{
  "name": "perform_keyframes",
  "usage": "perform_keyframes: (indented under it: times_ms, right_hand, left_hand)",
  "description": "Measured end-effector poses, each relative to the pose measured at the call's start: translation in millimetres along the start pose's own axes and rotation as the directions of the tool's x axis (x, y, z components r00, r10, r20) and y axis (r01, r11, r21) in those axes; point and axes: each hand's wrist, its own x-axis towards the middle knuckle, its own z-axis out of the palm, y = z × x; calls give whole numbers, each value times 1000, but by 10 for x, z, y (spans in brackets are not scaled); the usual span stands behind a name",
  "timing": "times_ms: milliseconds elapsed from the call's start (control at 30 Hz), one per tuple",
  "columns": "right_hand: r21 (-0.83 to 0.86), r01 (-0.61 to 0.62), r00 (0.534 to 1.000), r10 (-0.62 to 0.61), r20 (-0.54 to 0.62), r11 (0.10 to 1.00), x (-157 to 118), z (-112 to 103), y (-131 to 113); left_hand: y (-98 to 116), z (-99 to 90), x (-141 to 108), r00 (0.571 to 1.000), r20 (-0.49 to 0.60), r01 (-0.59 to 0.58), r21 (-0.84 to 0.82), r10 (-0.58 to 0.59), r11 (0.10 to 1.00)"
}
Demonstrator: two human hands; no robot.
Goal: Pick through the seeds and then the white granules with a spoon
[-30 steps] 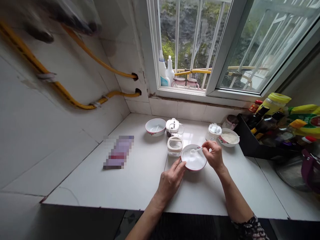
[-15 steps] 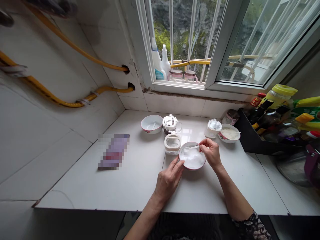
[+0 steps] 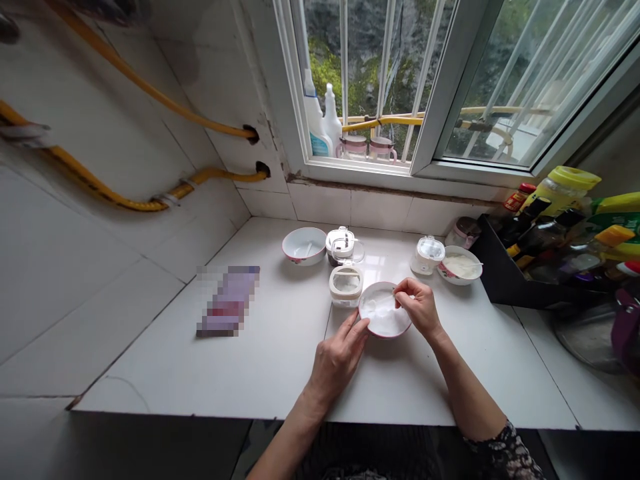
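A bowl of white powder rests on the white counter, near its middle. My left hand holds the bowl's left rim between fingers and thumb. Over the right side of the bowl, my right hand pinches the handle of a small white spoon, whose head is in the powder and hard to tell from it. Touching or close to the bowl on the left is a clear jar with a raised lid frame. Behind that jar stands another lidded jar, beside a white bowl with a spoon.
At the right back are a lidded jar, a bowl of pale contents and a black box of bottles. A blurred purple item lies at left. A window is behind.
My right hand has shifted slightly left over the bowl, and the spoon has moved with it, lower into the powder. My left hand keeps its hold on the rim.
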Motion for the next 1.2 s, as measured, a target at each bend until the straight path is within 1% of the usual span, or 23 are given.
perform_keyframes:
  times_ms: [167, 267, 467, 567, 667, 733, 767, 800, 833, 867, 900, 933, 967, 1000, 1033, 1067, 1133, 1200]
  right_hand:
    - [183, -113, 993, 119, -24, 977, 49, -67, -12]
    - [253, -161, 985, 170, -18, 954, 70, -95, -26]
    - [335, -170, 976, 204, -71, 927, 111, -100, -35]
    - [355, -132, 979, 178, -97, 925, 129, -39, -53]
    - [304, -31, 988, 75, -133, 952, 108, 75, -87]
    - [193, 85, 988, -57, -143, 978, 75, 159, -106]
    - [106, 169, 979, -155, -129, 980, 57, 196, -112]
    - [6, 272, 959, -270, -90, 962, 41, 227, -116]
    - [-91, 384, 922, -387, -27, 919, 29, 250, -119]
    - [-172, 491, 870, -490, 47, 854, 20, 263, -122]
    - [-229, 577, 816, -567, 115, 784, 15, 265, -126]
    - [-264, 634, 772, -616, 157, 727, 14, 255, -131]
    - [-285, 657, 750, -640, 164, 698, 14, 234, -137]
    - [-302, 652, 751, -646, 135, 695, 15, 202, -143]
    - [-312, 624, 768, -635, 78, 716, 16, 160, -147]
    - [-314, 577, 796, -606, 9, 754, 16, 111, -150]
    - [-291, 459, 856, -505, -106, 839, 15, 7, -144]
    - [-271, 356, 905, -402, -140, 895, 13, -79, -129]
  left_hand:
    - [-2, -3, -2, 1000, -4, 0, 3, 0, 1000]
    - [-3, -1, -6, 1000, -3, 7, 1, -7, 1000]
    - [-3, 17, -7, 1000, -17, -1, -9, 1, 1000]
    - [-4, 16, -3, 1000, -5, -1, -25, 1, 1000]
    - [-3, 9, -1, 1000, 4, 3, -36, -3, 999]
    - [-3, 7, -3, 1000, 9, 7, -46, -7, 999]
    - [-3, 9, -5, 1000, 11, 6, -49, -5, 999]
    - [-5, 11, -7, 1000, 13, 4, -49, -3, 999]
    - [-6, 13, -9, 1000, 14, 1, -49, 0, 999]
    - [-7, 16, -11, 1000, 14, -1, -48, 2, 999]
    - [-8, 19, -12, 1000, 14, -3, -46, 3, 999]
    - [-9, 21, -13, 1000, 13, -2, -45, 2, 999]
    - [-8, 22, -12, 1000, 10, 2, -44, -1, 999]
    - [-7, 22, -11, 1000, 6, 4, -43, -4, 999]
    - [-6, 20, -9, 1000, 4, 5, -43, -5, 999]
    - [-4, 17, -7, 1000, 4, 6, -44, -6, 999]
    - [0, 9, -1, 1000, 6, 5, -48, -5, 999]
    - [3, 0, 4, 1000, 9, 6, -49, -5, 999]
